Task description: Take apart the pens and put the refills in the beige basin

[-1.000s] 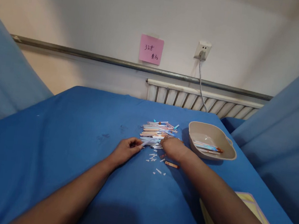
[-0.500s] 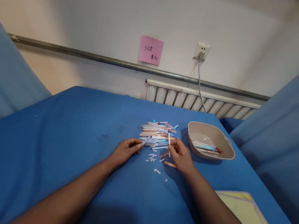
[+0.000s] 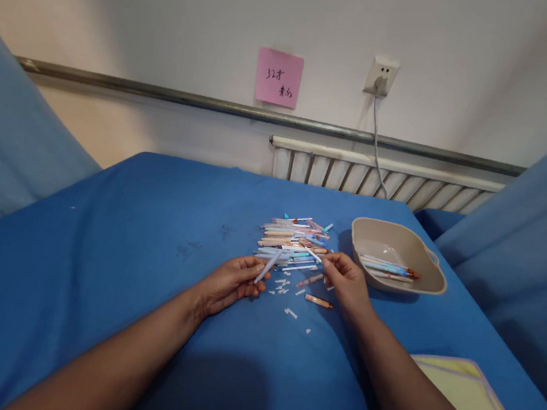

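Between the thumb and fingers of my left hand (image 3: 238,282) is a pale lavender pen barrel (image 3: 268,267), tilted up to the right. My right hand (image 3: 346,282) pinches a thin white pen refill (image 3: 312,254), its far end pointing up and left over the pile. Just beyond both hands lies a heap of pens and pen parts (image 3: 282,234) in pastel, white and orange. Small white pieces (image 3: 282,287) are scattered on the blue cloth in front of it. An orange pen barrel (image 3: 318,301) lies near my right hand, beside a patterned barrel (image 3: 310,280).
To the right stands a beige basin (image 3: 432,280) with several pens (image 3: 386,267) inside. A yellow folded sheet (image 3: 473,406) lies at the lower right. The blue-covered table (image 3: 93,275) meets a wall with a radiator (image 3: 338,172) and metal rail. Blue curtains (image 3: 6,129) hang at both sides.
My left hand has turned, bringing the lavender barrel lower and more upright. My right hand has swung the white refill from near vertical to a slant toward the left. The view has shifted slightly.
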A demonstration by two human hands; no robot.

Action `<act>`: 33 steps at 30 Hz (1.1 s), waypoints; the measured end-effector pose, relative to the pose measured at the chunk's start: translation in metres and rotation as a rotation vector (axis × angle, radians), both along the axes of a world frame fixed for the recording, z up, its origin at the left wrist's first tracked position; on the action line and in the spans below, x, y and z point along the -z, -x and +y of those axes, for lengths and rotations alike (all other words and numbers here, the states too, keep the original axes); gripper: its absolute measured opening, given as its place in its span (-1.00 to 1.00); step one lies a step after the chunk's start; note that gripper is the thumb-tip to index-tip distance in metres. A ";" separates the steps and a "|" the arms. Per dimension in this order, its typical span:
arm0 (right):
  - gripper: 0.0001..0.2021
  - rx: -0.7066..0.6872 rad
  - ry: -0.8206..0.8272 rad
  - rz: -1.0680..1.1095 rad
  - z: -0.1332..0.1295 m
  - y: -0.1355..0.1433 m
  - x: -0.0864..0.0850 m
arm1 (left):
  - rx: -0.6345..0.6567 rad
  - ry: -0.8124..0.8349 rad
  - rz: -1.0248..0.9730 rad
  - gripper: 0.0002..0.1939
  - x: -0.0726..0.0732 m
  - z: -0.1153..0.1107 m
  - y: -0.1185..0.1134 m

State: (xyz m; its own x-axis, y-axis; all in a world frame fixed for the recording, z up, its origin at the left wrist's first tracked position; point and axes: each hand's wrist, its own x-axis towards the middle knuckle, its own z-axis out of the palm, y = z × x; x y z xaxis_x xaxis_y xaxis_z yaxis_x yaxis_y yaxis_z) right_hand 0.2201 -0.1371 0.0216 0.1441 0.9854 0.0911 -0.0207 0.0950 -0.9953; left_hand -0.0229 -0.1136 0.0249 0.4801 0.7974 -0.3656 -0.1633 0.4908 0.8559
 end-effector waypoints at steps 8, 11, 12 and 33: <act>-0.76 -0.024 0.047 0.141 -0.001 -0.003 0.007 | -0.022 -0.032 0.058 -0.70 -0.002 -0.003 -0.003; -0.76 -0.037 0.016 0.201 -0.001 -0.006 0.008 | -0.015 -0.116 0.123 -0.67 0.001 -0.003 -0.004; -0.76 -0.039 0.005 0.204 -0.001 -0.006 0.008 | -0.010 -0.148 0.145 -0.65 0.002 -0.003 -0.004; -0.74 0.005 0.000 0.279 0.004 -0.011 0.009 | -0.143 -0.241 0.188 -0.68 -0.001 0.007 0.005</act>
